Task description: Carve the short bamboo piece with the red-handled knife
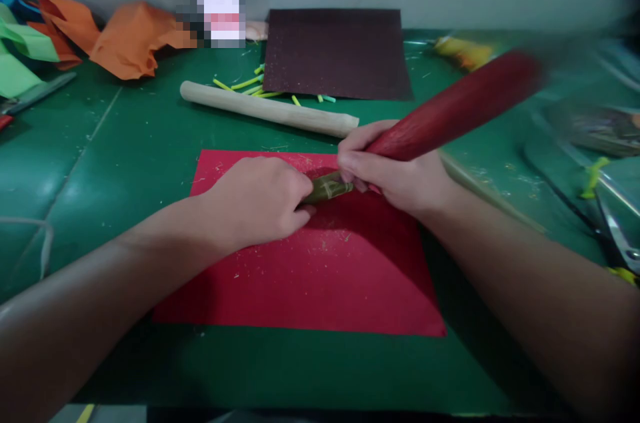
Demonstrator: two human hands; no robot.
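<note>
My left hand [257, 199] is closed around one end of a short olive-green stick [330, 187], holding it above a red paper sheet [310, 269]. My right hand [387, 166] grips the same stick's other end together with the lower end of a rolled red paper tube [455, 106]. The tube slants up to the right and is blurred at its far end. Both hands meet over the upper part of the red sheet, which is dusted with small shavings.
A pale wooden dowel [267, 109] lies behind the sheet on the green mat [130, 156]. A dark maroon sheet [337, 53] lies against the wall, with yellow-green snippets [250, 84] beside it. Orange [125, 39] and green [23, 53] crumpled paper sit far left. Plastic wrapping [595, 136] lies right.
</note>
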